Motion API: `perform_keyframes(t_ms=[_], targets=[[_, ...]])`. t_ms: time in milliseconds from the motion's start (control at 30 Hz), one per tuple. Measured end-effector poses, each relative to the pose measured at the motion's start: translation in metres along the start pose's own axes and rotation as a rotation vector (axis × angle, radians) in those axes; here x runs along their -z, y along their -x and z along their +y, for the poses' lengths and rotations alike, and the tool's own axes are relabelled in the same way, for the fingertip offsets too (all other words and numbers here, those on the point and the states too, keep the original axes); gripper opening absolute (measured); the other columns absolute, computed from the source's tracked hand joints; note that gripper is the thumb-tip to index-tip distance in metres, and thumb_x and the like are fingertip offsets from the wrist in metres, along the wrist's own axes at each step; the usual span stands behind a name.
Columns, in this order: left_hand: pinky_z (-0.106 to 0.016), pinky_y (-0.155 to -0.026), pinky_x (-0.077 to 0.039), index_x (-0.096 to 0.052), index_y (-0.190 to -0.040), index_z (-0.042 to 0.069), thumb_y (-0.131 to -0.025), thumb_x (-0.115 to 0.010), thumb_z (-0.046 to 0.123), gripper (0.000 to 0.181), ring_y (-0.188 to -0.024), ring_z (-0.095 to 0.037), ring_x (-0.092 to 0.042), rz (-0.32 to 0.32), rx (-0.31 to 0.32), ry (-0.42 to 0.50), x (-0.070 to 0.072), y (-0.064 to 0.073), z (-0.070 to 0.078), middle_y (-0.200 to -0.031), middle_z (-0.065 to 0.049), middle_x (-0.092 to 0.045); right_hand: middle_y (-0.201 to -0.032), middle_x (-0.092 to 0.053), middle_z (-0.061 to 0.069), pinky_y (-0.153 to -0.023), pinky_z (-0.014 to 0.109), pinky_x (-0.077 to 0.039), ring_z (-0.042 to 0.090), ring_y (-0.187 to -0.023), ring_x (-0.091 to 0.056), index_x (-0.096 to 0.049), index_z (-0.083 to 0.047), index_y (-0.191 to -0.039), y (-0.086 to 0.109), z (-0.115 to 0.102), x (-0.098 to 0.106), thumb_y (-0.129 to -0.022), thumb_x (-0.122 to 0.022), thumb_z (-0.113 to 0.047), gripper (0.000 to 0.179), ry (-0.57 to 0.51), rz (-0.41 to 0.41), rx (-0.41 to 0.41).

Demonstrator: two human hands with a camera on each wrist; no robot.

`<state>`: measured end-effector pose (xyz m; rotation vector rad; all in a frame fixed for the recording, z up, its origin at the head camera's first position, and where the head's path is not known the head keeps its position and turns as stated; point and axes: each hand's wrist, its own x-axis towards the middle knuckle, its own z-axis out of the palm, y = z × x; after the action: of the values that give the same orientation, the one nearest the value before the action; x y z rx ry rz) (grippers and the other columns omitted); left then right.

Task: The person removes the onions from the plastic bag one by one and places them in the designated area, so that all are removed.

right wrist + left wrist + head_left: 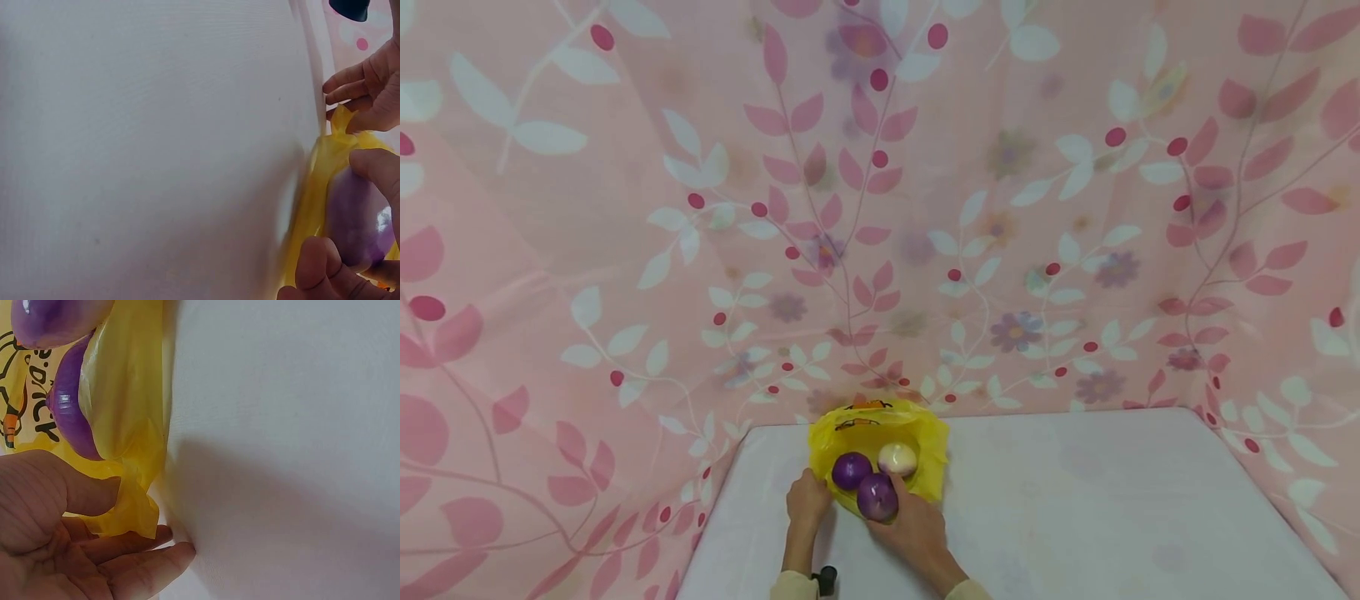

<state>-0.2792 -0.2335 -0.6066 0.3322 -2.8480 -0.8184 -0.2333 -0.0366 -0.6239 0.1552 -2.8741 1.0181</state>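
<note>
A yellow plastic bag [931, 454] with dark and orange print lies with its mouth toward me. My left hand [807, 500] pinches the bag's edge [134, 506] between thumb and fingers, plain in the left wrist view. My right hand [917, 527] grips a shiny purple onion [877, 497] at the mouth; thumb and fingers curve round this onion [356, 212] in the right wrist view. Just behind it, inside the bag, sit another purple onion [852, 472] on the left and a whitish onion [898, 459] with a purple tinge on the right.
Everything rests on a white-covered table [1075, 500], which spreads widely to the right of the bag. A pink floral curtain [880, 208] hangs behind the table and along both sides. A black device [826, 580] is worn at the left wrist.
</note>
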Motion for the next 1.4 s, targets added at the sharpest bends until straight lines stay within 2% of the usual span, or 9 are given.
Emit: perform_keyframes(t_ms=[367,600,867,1200,1400], targets=[[-0.048,-0.065,-0.048,-0.057,-0.094,-0.013,-0.088,-0.061,0.006,0.020,-0.071,-0.035,-0.060,0.010,-0.021,-0.021,-0.001,0.000,0.000,-0.077,-0.020,-0.060,-0.095,-0.069,0.001,-0.067,0.039,-0.049,0.018,-0.081,-0.063,-0.052,-0.019,-0.141,0.007,0.004,0.012,-0.069,-0.078,-0.062,0.088,-0.017,-0.008,0.039],[-0.048,-0.066,-0.049,-0.057,-0.094,-0.012,-0.089,-0.061,0.007,0.020,-0.071,-0.035,-0.060,-0.001,-0.016,-0.022,0.001,0.000,0.000,-0.078,-0.020,-0.060,-0.097,-0.068,-0.001,-0.073,0.039,-0.050,0.014,-0.081,-0.059,-0.050,-0.021,-0.143,0.007,0.002,0.018,-0.069,-0.076,-0.066,0.091,-0.019,-0.058,0.033],[-0.048,-0.066,-0.049,-0.056,-0.094,-0.012,-0.089,-0.061,0.007,0.020,-0.070,-0.033,-0.059,-0.018,-0.011,-0.018,0.002,0.000,-0.001,-0.077,-0.019,-0.059,-0.102,-0.069,0.001,-0.075,0.040,-0.051,0.014,-0.082,-0.060,-0.051,-0.019,-0.142,0.010,-0.002,0.031,-0.068,-0.076,-0.067,0.092,-0.026,-0.074,0.057],[-0.048,-0.064,-0.048,-0.055,-0.092,-0.012,-0.088,-0.060,0.006,0.019,-0.069,-0.035,-0.060,-0.018,-0.008,-0.036,0.002,0.001,0.000,-0.076,-0.021,-0.059,-0.098,-0.069,-0.004,-0.068,0.035,-0.049,0.012,-0.079,-0.060,-0.055,-0.021,-0.137,0.014,-0.001,0.043,-0.066,-0.072,-0.073,0.090,0.006,-0.064,0.089],[-0.046,-0.062,-0.046,-0.055,-0.091,-0.011,-0.089,-0.058,0.006,0.017,-0.067,-0.032,-0.057,-0.009,-0.018,-0.013,0.001,0.002,-0.001,-0.074,-0.019,-0.057,-0.092,-0.068,-0.006,-0.064,0.031,-0.047,0.008,-0.073,-0.057,-0.056,-0.023,-0.132,0.016,-0.007,0.054,-0.065,-0.072,-0.074,0.086,0.021,-0.020,0.131]])
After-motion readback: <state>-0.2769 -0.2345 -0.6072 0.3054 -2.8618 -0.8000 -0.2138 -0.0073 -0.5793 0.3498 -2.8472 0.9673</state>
